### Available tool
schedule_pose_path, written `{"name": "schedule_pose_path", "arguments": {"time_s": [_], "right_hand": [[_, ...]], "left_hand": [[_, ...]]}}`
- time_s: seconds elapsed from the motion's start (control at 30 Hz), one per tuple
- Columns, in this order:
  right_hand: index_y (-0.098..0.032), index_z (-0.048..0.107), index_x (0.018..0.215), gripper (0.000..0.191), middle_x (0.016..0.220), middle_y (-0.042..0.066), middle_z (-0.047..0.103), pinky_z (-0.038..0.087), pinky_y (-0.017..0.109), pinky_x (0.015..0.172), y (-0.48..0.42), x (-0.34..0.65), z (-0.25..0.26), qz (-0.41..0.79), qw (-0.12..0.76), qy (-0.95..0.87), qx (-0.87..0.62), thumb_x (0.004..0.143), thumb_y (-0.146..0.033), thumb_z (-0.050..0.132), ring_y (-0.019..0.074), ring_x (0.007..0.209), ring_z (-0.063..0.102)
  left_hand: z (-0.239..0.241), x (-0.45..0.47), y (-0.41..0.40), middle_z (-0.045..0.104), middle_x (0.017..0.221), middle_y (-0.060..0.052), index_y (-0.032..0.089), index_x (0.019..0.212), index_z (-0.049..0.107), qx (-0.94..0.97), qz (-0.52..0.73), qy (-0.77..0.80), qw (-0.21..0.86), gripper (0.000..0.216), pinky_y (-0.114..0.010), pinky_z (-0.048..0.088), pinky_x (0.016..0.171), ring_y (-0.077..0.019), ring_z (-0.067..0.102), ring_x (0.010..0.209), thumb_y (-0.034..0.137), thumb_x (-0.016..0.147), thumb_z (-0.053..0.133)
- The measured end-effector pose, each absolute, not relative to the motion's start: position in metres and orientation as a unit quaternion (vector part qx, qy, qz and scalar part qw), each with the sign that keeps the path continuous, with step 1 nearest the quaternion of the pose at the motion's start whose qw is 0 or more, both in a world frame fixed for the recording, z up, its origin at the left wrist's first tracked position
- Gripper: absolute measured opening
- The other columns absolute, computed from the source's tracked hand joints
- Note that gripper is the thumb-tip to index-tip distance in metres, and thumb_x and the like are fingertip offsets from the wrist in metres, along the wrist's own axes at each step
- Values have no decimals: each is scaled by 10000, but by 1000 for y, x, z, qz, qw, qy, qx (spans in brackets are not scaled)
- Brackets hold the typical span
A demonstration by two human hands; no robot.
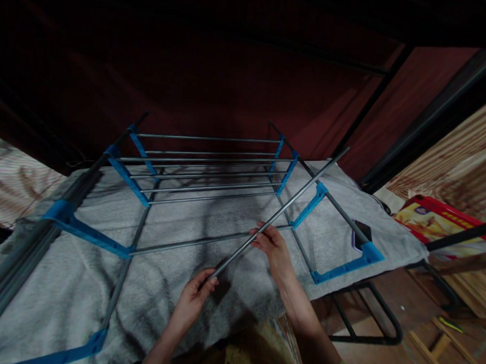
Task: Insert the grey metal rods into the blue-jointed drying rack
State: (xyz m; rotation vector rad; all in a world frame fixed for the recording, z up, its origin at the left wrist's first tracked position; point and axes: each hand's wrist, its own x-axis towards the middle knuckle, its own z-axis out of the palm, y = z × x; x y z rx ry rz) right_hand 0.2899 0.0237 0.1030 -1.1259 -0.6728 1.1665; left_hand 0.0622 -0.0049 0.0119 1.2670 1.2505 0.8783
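Observation:
A loose grey metal tube [288,202] slants across the view, held in both hands above the blanket. My left hand [197,290] is closed around its near lower end. Farther along, my right hand [270,244] grips it near the middle, fingers pinched on it. Behind them lies a partly assembled rack of grey tubes [214,176] joined by blue plastic connectors [130,180]. One single crossbar [190,243] spans the frame close to my hands. At the right, blue connectors [347,268] have no crossbar between them and the left side.
A grey blanket [170,293] covers the bed under the rack. More grey tubes [19,261] lie along the left. A phone [361,233] rests at the right, near a red and yellow box [442,224]. A black metal frame [381,339] juts out over the floor.

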Motion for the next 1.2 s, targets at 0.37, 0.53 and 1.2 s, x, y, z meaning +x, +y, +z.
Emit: {"name": "schedule_pose_path", "arguments": {"time_s": [0.37,0.53,1.2], "right_hand": [[-242,671,1046,423,889,25,736,547,344,745,25,300,102,488,642,-315,-501,689,-436,786,201,854,663],[-248,657,1079,424,905,22,733,541,334,738,25,300,103,481,644,-322,-500,715,-435,768,197,857,662],[-285,613,1219,430,897,-2,703,517,352,839,-9,260,61,524,555,-419,-492,813,-401,693,190,848,653]], "left_hand": [[15,58,-7,764,990,-88,220,970,753,554,354,531,535,413,-409,535,911,-272,695,957,536,704,736],[11,63,-9,763,899,-73,207,936,776,559,305,519,570,346,-369,529,803,-251,679,840,455,698,741],[16,109,-21,649,750,-7,193,923,667,471,318,458,684,334,-293,478,611,-150,578,628,375,661,764]]}}
